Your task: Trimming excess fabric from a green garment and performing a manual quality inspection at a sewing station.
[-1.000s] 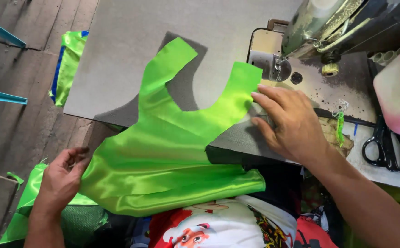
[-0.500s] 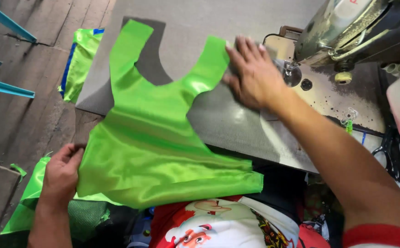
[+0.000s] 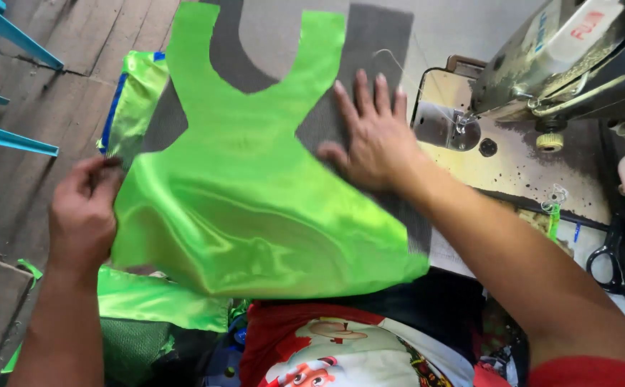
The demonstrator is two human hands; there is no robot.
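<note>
Leftward, left hand (image 3: 83,215) pinching green fabric (image 3: 255,208) edge

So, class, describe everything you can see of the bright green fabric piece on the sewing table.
The green fabric piece is shiny, satin-like cloth cut like a vest panel: two strap-like tabs at the top with a curved scoop between them, widening to a broad lower body. It lies mostly flat on the grey table, its lower edge hanging over the near side. The left hand pinches its left edge; the right hand lies flat beside its right edge, on grey mesh cloth underneath.
</note>
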